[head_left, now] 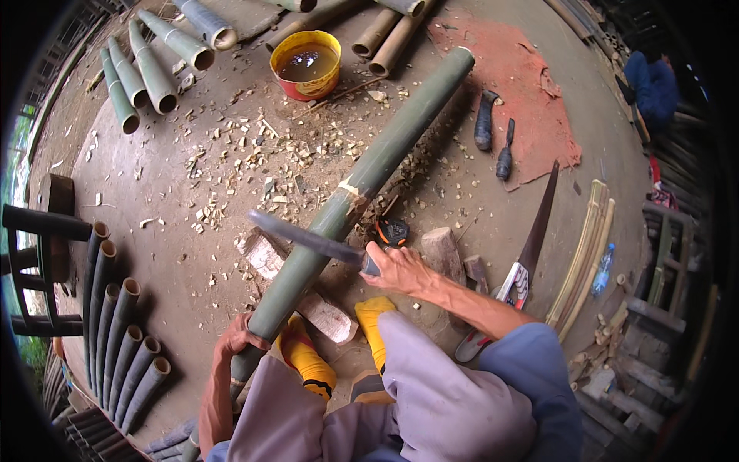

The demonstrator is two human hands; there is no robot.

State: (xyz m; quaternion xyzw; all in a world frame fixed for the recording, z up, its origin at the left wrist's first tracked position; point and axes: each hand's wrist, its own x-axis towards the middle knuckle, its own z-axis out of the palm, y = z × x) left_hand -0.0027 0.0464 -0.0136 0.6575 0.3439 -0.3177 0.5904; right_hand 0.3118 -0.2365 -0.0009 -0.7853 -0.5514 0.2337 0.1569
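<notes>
A long green bamboo pole [404,142] slants from my lap up to the far right. A pale, rough notch [351,189] is cut around its middle. My left hand [240,334] is closed around the pole's near end. In my right hand [396,269] is the handle of a long curved knife [304,237]. Its dark, slightly blurred blade crosses over the pole, below the notch; whether it touches the bamboo, I cannot tell. Pale wooden blocks [329,316] lie by my yellow-socked feet. Beside the pole sits a black and orange tape measure [392,231].
Wood chips litter the floor around a yellow-red bucket [337,78] of liquid. Cut bamboo tubes [158,85] lie far left; darker ones [123,308] stand near left. On the right are a handsaw [540,215], a dark-handled tool [505,154], bamboo strips [581,262] and a bottle [604,269].
</notes>
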